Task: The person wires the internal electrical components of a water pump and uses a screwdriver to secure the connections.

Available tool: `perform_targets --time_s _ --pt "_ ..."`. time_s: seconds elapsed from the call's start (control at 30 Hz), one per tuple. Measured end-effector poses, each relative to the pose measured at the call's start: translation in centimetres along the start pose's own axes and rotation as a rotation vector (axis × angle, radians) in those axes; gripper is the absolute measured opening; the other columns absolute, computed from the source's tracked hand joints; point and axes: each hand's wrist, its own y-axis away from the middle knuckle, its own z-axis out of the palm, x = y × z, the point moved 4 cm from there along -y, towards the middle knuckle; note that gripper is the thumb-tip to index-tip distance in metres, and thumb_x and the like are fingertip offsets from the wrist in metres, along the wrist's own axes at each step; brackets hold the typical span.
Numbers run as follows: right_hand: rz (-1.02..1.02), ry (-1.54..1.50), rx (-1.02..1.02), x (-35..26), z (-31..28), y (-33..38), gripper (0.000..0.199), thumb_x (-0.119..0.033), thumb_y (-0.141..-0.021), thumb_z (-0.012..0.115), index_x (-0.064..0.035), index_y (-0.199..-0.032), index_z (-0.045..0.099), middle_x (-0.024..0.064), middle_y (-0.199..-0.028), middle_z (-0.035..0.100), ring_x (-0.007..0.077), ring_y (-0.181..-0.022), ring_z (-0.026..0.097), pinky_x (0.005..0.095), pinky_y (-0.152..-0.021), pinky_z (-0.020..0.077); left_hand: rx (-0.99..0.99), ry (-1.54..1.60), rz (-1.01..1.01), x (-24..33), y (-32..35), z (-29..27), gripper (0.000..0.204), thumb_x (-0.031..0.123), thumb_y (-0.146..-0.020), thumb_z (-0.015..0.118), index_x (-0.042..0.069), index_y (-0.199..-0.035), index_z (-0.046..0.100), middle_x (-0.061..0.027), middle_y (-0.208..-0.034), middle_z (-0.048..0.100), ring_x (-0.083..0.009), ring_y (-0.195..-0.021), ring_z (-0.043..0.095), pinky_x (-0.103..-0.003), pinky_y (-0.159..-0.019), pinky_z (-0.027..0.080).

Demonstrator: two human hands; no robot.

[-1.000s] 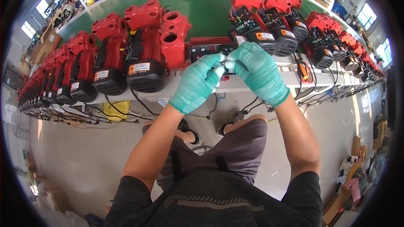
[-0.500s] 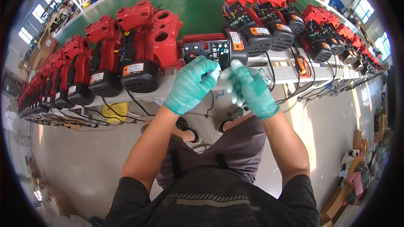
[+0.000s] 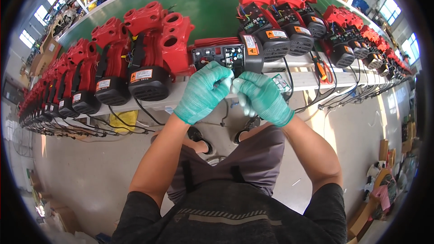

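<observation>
Both of my hands wear green and white knit gloves and meet fingertip to fingertip at the bench edge. My left hand (image 3: 205,91) is closed in a pinch; what it grips is too small to make out. Against it, my right hand (image 3: 266,97) pinches with thumb and forefinger, its other fingers curled below; whatever lies between them is hidden. Just beyond the hands sits a red and black motor unit (image 3: 217,41) lying on its side. Its black control box is uncovered, showing a circuit board (image 3: 234,55) with small components; my left fingers cover its near edge.
Rows of similar red motor units (image 3: 149,54) line the bench to the left, and others with exposed boards (image 3: 253,16) to the right. Orange-handled pliers (image 3: 322,71) hang at the edge beside black cables. A yellow bag (image 3: 124,121) lies below. The green bench top (image 3: 203,0) extends behind.
My right hand has moved slightly left and down, and its fingertips now meet the left ones. The left hand has shifted only a little.
</observation>
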Motion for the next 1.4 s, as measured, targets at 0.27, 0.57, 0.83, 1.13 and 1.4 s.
perform_targets --time_s 0.27,0.57,0.83,1.13,1.4 --pt "-0.415 0.187 0.226 2.9 -1.4 1.1 0.032 -0.035 -0.109 0.058 -0.0057 -0.109 0.071 0.0032 -0.062 0.057 0.0137 -0.051 0.060 0.0309 -0.048 0.0492 -0.018 0.001 -0.064 -0.1 -0.2 -0.1 0.014 0.002 -0.093 0.072 0.004 -0.106 0.074 -0.0058 -0.093 0.065 -0.0163 -0.069 0.059 -0.031 -0.068 0.051" --pt "-0.940 1.413 0.300 -0.6 -0.6 0.3 0.017 -0.024 -0.093 0.073 -0.0100 -0.100 0.068 0.0060 -0.091 0.068 0.0249 -0.075 0.068 0.0369 -0.059 0.0553 -0.024 -0.049 -0.019 -0.1 -0.2 -0.2 0.015 0.002 -0.091 0.072 0.004 -0.106 0.074 -0.0063 -0.092 0.065 -0.0174 -0.070 0.060 -0.032 -0.069 0.052" --pt "0.170 -0.469 0.002 3.1 0.7 0.1 0.041 -0.042 -0.107 0.057 -0.0055 -0.090 0.065 0.0015 -0.069 0.062 0.0112 -0.046 0.057 0.0249 -0.040 0.0410 -0.027 -0.024 -0.006 0.0 0.0 -0.4 0.010 0.005 -0.097 0.069 0.003 -0.107 0.072 -0.0036 -0.090 0.060 -0.0125 -0.072 0.058 -0.030 -0.068 0.051" --pt "-1.091 1.368 0.347 0.0 -1.1 0.4 0.038 -0.016 -0.082 0.072 -0.0067 -0.119 0.068 0.0065 -0.097 0.067 0.0256 -0.080 0.069 0.0372 -0.063 0.0569 -0.061 -0.044 -0.009 0.0 -0.3 -0.2 0.009 0.005 -0.098 0.067 0.002 -0.106 0.071 -0.0036 -0.091 0.061 -0.0121 -0.071 0.060 -0.029 -0.067 0.052" --pt "-0.772 0.993 0.183 -1.3 -0.5 -0.6 0.011 -0.018 -0.101 0.063 -0.0066 -0.100 0.065 0.0074 -0.071 0.062 0.0228 -0.058 0.064 0.0352 -0.052 0.0537 -0.045 0.071 -0.100 -0.1 -0.3 -0.3 0.014 0.002 -0.093 0.070 0.002 -0.106 0.073 -0.0066 -0.093 0.064 -0.0182 -0.073 0.060 -0.032 -0.070 0.051"
